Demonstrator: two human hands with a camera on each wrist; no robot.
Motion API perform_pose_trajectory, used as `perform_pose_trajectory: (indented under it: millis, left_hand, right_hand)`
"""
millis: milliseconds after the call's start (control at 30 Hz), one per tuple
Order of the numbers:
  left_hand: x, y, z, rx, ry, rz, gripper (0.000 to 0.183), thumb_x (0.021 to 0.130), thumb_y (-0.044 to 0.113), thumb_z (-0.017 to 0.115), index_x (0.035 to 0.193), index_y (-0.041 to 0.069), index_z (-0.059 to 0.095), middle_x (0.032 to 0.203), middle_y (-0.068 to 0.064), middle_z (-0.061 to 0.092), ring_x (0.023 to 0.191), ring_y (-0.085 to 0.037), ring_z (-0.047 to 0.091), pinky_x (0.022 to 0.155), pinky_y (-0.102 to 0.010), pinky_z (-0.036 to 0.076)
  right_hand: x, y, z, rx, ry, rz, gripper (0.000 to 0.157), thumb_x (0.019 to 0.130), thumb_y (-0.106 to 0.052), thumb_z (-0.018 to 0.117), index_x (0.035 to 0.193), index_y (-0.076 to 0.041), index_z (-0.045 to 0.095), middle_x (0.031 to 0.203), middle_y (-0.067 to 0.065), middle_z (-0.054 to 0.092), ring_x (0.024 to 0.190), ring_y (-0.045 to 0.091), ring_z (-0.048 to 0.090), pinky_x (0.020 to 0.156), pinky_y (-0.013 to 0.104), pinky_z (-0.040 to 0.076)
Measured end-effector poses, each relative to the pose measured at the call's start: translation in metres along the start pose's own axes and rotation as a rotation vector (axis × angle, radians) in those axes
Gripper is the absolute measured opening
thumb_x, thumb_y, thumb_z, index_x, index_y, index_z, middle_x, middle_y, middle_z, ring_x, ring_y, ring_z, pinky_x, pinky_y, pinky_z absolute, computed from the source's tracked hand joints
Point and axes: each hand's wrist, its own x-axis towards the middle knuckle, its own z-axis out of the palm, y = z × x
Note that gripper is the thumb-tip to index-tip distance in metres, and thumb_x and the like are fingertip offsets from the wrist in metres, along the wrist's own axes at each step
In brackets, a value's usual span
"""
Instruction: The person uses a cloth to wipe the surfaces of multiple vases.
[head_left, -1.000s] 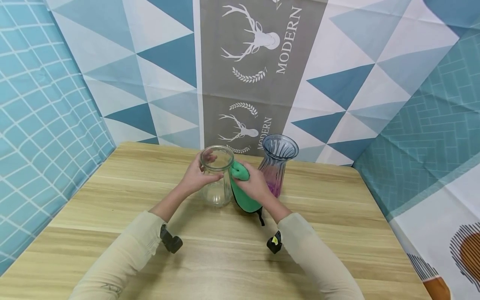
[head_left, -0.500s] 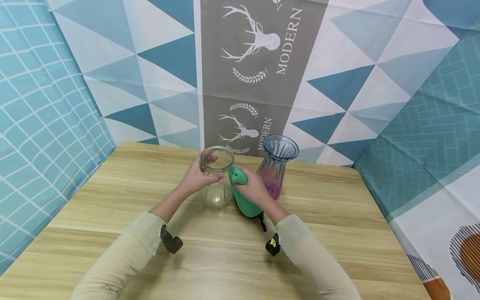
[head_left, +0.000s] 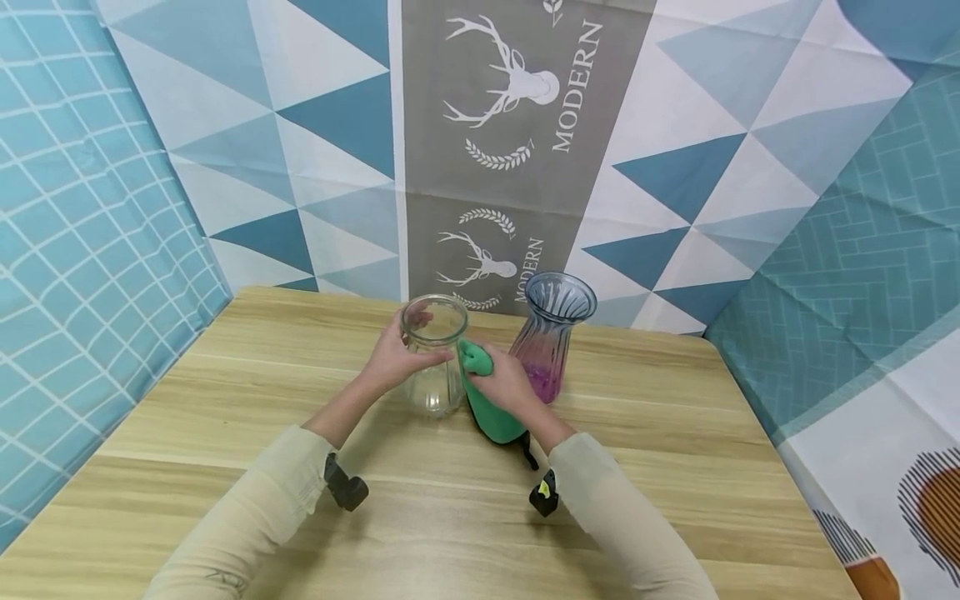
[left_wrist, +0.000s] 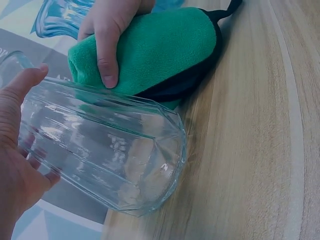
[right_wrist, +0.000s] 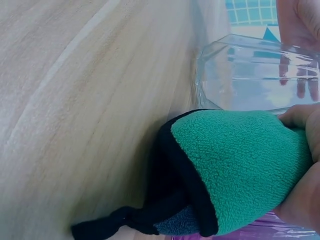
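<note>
A clear ribbed glass jar [head_left: 434, 354] [left_wrist: 105, 150] [right_wrist: 255, 75] stands upright on the wooden table [head_left: 225, 392]. My left hand [head_left: 395, 354] [left_wrist: 17, 165] grips its neck, fingers curled round the far side. My right hand [head_left: 507, 380] [left_wrist: 107, 30] [right_wrist: 302, 165] holds a green cloth [head_left: 487, 400] [left_wrist: 155, 50] [right_wrist: 235, 165] with a black edge and loop, pressing it against the jar's right side. A blue-to-purple ribbed glass vase [head_left: 550, 337] stands just right of that hand, partly hidden by it.
Patterned cloth backdrops [head_left: 517, 150] close the table in at the back and on both sides. Bare wooden tabletop lies left [head_left: 150, 433], right [head_left: 675, 433] and in front of the hands. Black wrist camera mounts [head_left: 345, 487] sit under both sleeves.
My right hand has slid the green cloth down and slightly left along the jar's side. The left hand and the jar have stayed in place.
</note>
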Motion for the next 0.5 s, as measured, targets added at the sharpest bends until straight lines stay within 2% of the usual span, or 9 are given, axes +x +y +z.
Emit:
perform_pose_trajectory:
  millis: [167,500]
  left_hand:
    - [0.000,0.000,0.001,0.027,0.029,-0.005,0.090,0.068,0.027,0.085,0.141,0.014,0.034,0.136,-0.014,0.046,0.131,-0.028,0.039,0.109,-0.051,0.032]
    - [0.000,0.001,0.001,0.035,0.057,0.021,0.090,0.067,0.024,0.085,0.141,0.013,0.034,0.130,-0.014,0.048,0.125,-0.029,0.043,0.106,-0.049,0.035]
  right_hand:
    - [0.000,0.000,-0.003,0.056,0.036,0.014,0.048,0.081,-0.015,0.069,0.127,-0.014,0.056,0.107,0.011,0.066,0.089,0.022,0.058,0.077,0.037,0.050]
    - [0.003,-0.010,-0.015,0.124,0.087,-0.032,0.049,0.083,-0.016,0.069,0.130,-0.014,0.055,0.114,0.012,0.065,0.096,0.025,0.061,0.081,0.039,0.051]
